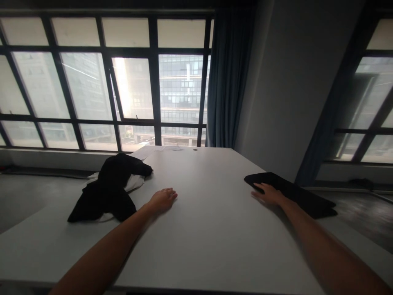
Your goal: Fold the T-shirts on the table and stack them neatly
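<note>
My left hand (pixel 162 200) rests on the white table (pixel 208 237), its fingers slightly bent and nothing visible in them. Just left of it lies a crumpled heap of black clothing (pixel 115 188), with some white fabric showing from underneath. My right hand (pixel 267 194) is spread open at the near left edge of a neatly folded black garment (pixel 285 186). Its fingers touch or lie just beside the cloth; the exact contact cannot be made out. The folded garment lies flat along the table's right side.
White sheets (pixel 166 148), perhaps paper, lie at the table's far end beside a small dark round spot (pixel 195 150). Beyond stand black-framed windows (pixel 132 88), one pane tilted open, a blue curtain (pixel 227 82) and a grey pillar (pixel 273 90).
</note>
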`<action>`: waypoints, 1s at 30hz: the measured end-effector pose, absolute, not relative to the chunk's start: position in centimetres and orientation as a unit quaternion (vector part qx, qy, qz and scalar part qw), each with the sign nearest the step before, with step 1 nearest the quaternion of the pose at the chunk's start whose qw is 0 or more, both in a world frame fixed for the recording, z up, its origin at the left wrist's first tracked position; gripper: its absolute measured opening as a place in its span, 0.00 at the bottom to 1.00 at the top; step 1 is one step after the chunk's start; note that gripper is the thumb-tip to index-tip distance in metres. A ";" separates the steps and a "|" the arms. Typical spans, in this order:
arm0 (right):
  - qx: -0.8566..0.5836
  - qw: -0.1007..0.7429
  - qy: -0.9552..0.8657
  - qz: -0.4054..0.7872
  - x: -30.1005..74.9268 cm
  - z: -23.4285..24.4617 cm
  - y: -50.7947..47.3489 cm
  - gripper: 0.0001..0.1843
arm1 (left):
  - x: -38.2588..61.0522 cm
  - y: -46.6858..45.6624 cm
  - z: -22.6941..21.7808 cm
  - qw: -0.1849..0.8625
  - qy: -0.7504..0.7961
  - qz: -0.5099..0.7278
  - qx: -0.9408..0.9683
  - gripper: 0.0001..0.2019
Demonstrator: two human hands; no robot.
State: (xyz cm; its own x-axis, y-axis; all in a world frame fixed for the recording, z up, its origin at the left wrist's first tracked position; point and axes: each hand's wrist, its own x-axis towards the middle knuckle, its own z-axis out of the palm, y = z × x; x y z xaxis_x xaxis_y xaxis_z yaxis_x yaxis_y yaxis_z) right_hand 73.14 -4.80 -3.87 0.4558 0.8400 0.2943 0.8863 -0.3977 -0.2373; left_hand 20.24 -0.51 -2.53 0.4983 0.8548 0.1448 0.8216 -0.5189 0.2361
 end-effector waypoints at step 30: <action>-0.801 0.157 -0.572 -0.081 66.5 -3.5 -4.7 0.19 | 8.4 2.6 4.2 0.000 0.669 0.468 0.577 0.18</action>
